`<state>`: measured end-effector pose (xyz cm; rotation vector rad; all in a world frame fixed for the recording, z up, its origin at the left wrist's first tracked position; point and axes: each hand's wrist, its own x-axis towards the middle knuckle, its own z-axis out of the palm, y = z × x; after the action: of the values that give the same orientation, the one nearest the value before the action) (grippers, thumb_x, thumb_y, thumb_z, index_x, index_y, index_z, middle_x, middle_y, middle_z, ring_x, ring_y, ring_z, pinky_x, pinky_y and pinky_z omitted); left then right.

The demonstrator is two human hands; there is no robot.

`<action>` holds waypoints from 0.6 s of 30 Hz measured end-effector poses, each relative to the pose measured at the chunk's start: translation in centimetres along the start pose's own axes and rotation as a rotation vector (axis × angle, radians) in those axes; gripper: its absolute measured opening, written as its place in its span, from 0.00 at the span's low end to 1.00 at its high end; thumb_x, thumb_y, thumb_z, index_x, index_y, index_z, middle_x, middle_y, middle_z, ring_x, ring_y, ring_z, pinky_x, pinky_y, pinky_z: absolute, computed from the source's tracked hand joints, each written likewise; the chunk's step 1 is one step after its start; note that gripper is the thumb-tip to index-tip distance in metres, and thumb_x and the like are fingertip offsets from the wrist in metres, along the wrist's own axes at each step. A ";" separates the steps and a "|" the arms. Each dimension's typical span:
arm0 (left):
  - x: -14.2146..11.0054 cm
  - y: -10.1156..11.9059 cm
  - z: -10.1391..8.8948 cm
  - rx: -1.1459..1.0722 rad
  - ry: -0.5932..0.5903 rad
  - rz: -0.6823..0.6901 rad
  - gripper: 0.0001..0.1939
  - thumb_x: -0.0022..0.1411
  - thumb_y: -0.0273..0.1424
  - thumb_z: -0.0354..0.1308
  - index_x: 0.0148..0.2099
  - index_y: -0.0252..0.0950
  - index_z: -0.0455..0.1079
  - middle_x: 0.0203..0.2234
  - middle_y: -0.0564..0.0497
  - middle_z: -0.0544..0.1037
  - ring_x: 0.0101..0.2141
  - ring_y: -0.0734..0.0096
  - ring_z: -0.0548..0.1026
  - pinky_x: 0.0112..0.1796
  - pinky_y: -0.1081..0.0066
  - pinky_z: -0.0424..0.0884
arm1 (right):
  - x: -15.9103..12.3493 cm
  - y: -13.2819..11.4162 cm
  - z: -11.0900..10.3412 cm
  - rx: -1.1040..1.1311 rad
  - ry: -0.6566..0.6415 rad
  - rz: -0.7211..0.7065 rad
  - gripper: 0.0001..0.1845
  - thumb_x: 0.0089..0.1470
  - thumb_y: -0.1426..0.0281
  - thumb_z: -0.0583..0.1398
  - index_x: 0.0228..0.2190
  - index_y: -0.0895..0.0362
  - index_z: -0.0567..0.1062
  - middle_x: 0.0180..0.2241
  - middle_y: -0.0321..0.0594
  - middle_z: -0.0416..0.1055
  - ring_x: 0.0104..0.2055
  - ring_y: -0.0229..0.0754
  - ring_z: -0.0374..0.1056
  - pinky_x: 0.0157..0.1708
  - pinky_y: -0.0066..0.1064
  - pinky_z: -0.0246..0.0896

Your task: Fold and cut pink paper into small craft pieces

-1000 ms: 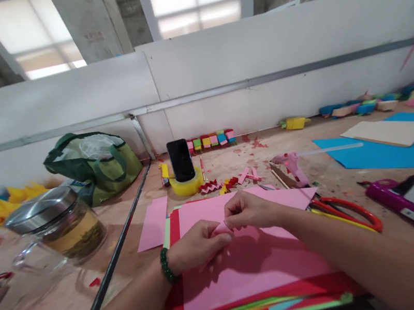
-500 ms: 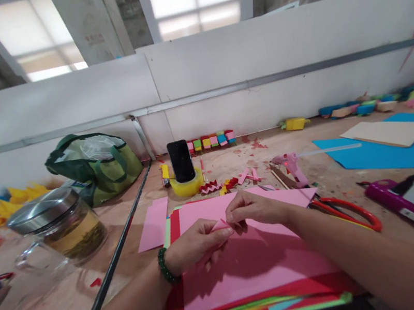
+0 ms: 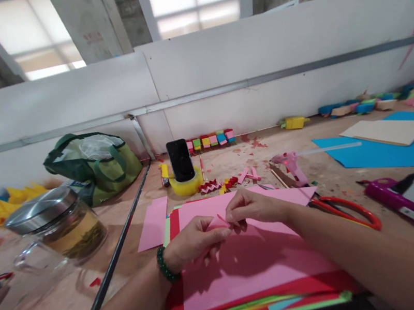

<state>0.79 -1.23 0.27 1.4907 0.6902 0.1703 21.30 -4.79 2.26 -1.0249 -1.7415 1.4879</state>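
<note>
A small folded piece of pink paper (image 3: 217, 222) is pinched between my two hands, just above a stack of coloured sheets. My left hand (image 3: 197, 241), with a green bead bracelet at the wrist, grips its left side between thumb and fingers. At the paper's right edge, the fingertips of my right hand (image 3: 247, 208) are closed on it. Below both hands lies a large pink sheet (image 3: 258, 278), topping red, green and orange sheets. My fingers hide part of the folded piece.
A phone (image 3: 180, 160) leans on a yellow tape roll (image 3: 188, 185). Orange-handled scissors (image 3: 352, 213), a pink glue gun (image 3: 292, 166) and a purple power strip (image 3: 411, 202) lie to the right. A glass tea mug (image 3: 72, 234) and green bag (image 3: 103, 169) stand left.
The pink piece shows more between my hands, its upper edge now folded up more openly. My fingers have shifted only slightly; the things on the table stay put.
</note>
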 end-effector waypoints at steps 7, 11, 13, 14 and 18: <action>0.1 0.0 0.0 -0.030 0.012 0.055 0.19 0.55 0.45 0.61 0.32 0.32 0.68 0.12 0.59 0.68 0.11 0.83 0.63 0.11 0.83 0.56 | -0.1 -0.1 0.0 -0.006 0.011 -0.024 0.11 0.47 0.67 0.62 0.21 0.62 0.77 0.17 0.35 0.70 0.20 0.32 0.64 0.23 0.23 0.59; 0.3 -0.2 -0.2 -0.089 -0.037 0.067 0.20 0.55 0.46 0.62 0.29 0.33 0.65 0.14 0.57 0.70 0.13 0.81 0.66 0.13 0.82 0.61 | -0.1 0.2 -0.2 -0.008 0.011 -0.024 0.10 0.47 0.66 0.64 0.24 0.62 0.78 0.18 0.35 0.71 0.22 0.32 0.65 0.24 0.23 0.59; 0.3 -0.3 -0.2 -0.092 -0.054 0.051 0.20 0.55 0.47 0.61 0.30 0.33 0.65 0.16 0.56 0.71 0.13 0.80 0.67 0.12 0.82 0.61 | 0.0 0.3 -0.2 -0.031 0.030 -0.028 0.11 0.47 0.65 0.65 0.25 0.62 0.78 0.18 0.34 0.71 0.22 0.31 0.64 0.24 0.22 0.58; 0.3 -0.4 -0.3 -0.090 -0.060 0.045 0.20 0.55 0.47 0.61 0.30 0.33 0.65 0.16 0.56 0.71 0.13 0.80 0.68 0.12 0.82 0.61 | 0.0 0.3 -0.2 -0.042 0.041 -0.030 0.11 0.47 0.65 0.65 0.24 0.62 0.78 0.18 0.34 0.70 0.22 0.31 0.64 0.23 0.22 0.58; 0.3 -0.4 -0.3 -0.114 -0.075 0.067 0.23 0.56 0.51 0.58 0.32 0.32 0.66 0.18 0.54 0.71 0.14 0.79 0.69 0.12 0.82 0.62 | 0.1 0.4 -0.2 -0.041 0.057 -0.022 0.13 0.47 0.62 0.65 0.23 0.61 0.77 0.17 0.33 0.69 0.21 0.31 0.63 0.23 0.23 0.57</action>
<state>0.76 -0.89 -0.15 1.4048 0.5618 0.2008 21.53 -4.59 1.94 -1.0550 -1.7439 1.4014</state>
